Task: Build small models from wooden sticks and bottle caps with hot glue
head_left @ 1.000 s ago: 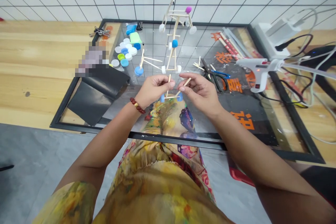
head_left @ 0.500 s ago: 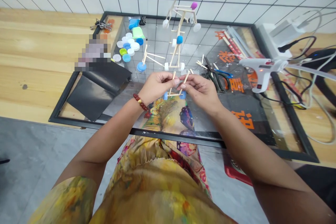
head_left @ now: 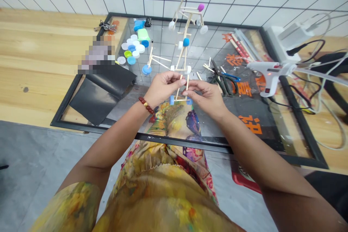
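Near the front of the glass-topped board, my left hand (head_left: 166,84) pinches a thin wooden stick (head_left: 179,86) between thumb and fingers. My right hand (head_left: 206,95) pinches a second wooden stick (head_left: 187,84) beside it. Both sticks rise from a crossbar that has a blue bottle cap (head_left: 172,100) at its left end and another blue cap (head_left: 189,101) at its right. Just beyond my fingertips stands a stick frame (head_left: 185,56) with white cap wheels and a blue ball. To the left of it is a smaller stick piece on a blue cap (head_left: 146,69).
Loose bottle caps (head_left: 132,53) lie at the left, behind black sheets (head_left: 95,98). Scissors (head_left: 221,79) and cut sticks lie right of my right hand. A white glue gun (head_left: 272,74) with cables stands farther right. Another stick model (head_left: 190,11) is at the back wall.
My right hand has shifted its stick from leaning right to nearly upright, closer to the left stick. My left hand has hardly moved.
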The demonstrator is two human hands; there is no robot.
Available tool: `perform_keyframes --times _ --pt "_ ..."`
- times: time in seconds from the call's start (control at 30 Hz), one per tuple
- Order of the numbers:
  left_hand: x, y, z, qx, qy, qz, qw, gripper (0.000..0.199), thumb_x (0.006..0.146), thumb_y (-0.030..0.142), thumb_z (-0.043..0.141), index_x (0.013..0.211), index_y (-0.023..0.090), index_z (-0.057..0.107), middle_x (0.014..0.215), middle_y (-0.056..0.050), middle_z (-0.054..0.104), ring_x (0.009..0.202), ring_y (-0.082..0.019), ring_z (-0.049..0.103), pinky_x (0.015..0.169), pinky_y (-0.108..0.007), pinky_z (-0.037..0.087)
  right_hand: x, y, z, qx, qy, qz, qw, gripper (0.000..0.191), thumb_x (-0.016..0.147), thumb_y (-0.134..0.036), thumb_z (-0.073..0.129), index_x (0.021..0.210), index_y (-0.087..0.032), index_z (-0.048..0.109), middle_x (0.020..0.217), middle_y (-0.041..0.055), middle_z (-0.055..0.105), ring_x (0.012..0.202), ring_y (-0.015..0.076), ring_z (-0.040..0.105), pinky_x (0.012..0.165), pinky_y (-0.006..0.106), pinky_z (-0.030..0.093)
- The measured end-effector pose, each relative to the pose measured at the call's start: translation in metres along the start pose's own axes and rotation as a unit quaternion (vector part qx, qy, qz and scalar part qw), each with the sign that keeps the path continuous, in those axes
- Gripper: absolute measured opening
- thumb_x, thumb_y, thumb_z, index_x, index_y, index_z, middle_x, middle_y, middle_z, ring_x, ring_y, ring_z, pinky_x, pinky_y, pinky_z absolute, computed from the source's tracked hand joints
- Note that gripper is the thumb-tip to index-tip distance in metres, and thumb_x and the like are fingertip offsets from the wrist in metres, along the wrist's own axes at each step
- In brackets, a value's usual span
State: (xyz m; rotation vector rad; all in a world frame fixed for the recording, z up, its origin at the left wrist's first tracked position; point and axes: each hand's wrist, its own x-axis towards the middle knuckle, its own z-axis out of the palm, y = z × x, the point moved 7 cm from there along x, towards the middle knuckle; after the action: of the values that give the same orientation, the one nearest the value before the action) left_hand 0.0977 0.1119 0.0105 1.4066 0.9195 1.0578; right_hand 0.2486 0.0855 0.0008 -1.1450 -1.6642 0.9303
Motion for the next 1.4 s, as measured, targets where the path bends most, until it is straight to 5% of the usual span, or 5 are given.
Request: perform_keyframes --times 0.2,0.43,0.8,1.4 --pt "0.004 0.004 -0.001 0.022 0.021 0.008 1.000 0.019 0.080 0.034 0.078 0.080 0.015 0.075 0.083 -0.003 0.074 0.084 -0.015 0.066 0.081 -0.029 0.052 0.000 0.004 0.000 0.012 0.013 0.006 1.000 0.031 0.072 -0.041 0.085 0.097 -0.025 0.077 0.083 0.0008 0.074 0.081 0.0207 0.070 0.089 0.041 0.057" --pt "0.012 -0.004 0.001 0.021 0.004 -0.021 1.000 0.033 0.074 0.047 0.082 0.079 0.015 0.077 0.072 -0.001 0.071 0.074 -0.014 0.063 0.073 -0.028 0.051 0.001 0.003 0.003 0.060 0.011 0.033 0.998 0.034 0.068 -0.048 0.087 0.088 -0.024 0.074 0.078 0.0005 0.075 0.073 0.0185 0.068 0.080 0.038 0.058" --pt "0.013 -0.003 0.001 0.017 -0.016 -0.039 0.999 0.034 0.066 0.044 0.088 0.076 0.014 0.077 0.065 0.000 0.065 0.063 -0.010 0.053 0.063 -0.027 0.044 -0.001 0.011 0.005 0.148 -0.001 0.097 0.984 0.042 0.060 -0.047 0.092 0.075 -0.021 0.062 0.072 0.0005 0.071 0.069 0.0165 0.067 0.065 0.029 0.053" --pt "0.022 0.003 0.003 -0.006 -0.037 -0.047 0.998 0.035 0.064 0.047 0.089 0.075 0.015 0.079 0.060 0.001 0.061 0.056 -0.007 0.047 0.057 -0.023 0.040 0.000 0.013 0.006 0.143 -0.009 0.104 0.984 0.043 0.058 -0.047 0.092 0.075 -0.020 0.063 0.069 -0.0001 0.069 0.064 0.0141 0.062 0.063 0.028 0.049"
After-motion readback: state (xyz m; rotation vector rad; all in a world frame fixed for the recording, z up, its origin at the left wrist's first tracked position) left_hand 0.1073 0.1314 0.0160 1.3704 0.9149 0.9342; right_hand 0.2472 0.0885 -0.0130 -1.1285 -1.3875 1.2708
